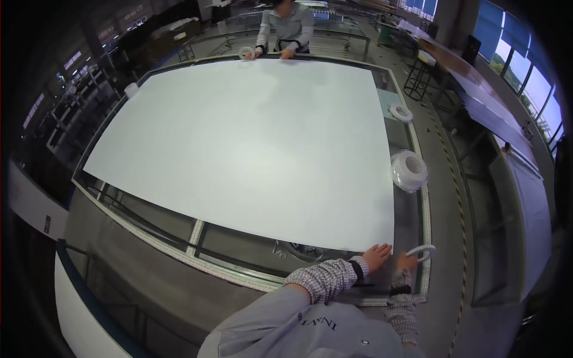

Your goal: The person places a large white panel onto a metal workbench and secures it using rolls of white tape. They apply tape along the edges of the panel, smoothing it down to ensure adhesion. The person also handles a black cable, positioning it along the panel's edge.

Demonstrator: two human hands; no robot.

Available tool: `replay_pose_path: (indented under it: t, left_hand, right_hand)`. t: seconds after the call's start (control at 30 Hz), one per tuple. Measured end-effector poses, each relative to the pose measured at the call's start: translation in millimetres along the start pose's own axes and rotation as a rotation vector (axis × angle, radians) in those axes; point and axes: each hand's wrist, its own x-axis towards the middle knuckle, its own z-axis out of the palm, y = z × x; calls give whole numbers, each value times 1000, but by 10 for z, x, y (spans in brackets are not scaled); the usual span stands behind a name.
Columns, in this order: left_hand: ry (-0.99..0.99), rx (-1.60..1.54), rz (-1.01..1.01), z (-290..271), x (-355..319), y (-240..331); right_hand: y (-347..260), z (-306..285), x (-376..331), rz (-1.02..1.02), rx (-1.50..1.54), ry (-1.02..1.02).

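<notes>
A light grey top with pale lettering and a small round button or badge on the chest; sleeves in a fine dark-and-light check, a black band at each wrist above left hand (pixel 377 257) and right hand (pixel 407 262)

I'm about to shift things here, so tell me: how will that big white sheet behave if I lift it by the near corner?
The white sheet spans nearly the whole glass table and looks thin, so it would probably sag and bend rather than stay stiff. It lies flat and smooth, so it likely slides easily on the glass. The left hand presses its corner; one-corner lifting may crease it.
</notes>
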Motion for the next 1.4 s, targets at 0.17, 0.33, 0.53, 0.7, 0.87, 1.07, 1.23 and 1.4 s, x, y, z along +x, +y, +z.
replay_pose_path:
  t: [0.17,0.33,0.53,0.7,0.87,1.07,1.23,1.4]
  left_hand:
    - [-51,109,-55,-168,57,181]
    - [15,161,-124,-162,337,261]
    - [294,-347,-552,-238,257,-99]
    - [117,-276,-649,-120,397,-75]
    - [10,-375,-685,-149,378,-278]
    - [-145,-494,-772,-312,330,-375]
    - [-201,-513,-810,-353,335,-441]
    - [-178,-527,-823,-360,282,-390]
  right_hand:
    - [363,-443,-92,-301,493,-146]
    - [393,-1051,-137,-273,369,-304]
    - [750,-1342,-132,89,987,-643]
    - [1044,-1330,-51,-23,997,-763]
    - [1095,-1305,-1,-92,952,-705]
    - [1187,-1251,17,-72,1023,-687]
    - [1220,-1256,22,-45,1040,-693]
    - [1233,-1235,48,-67,999,-720]
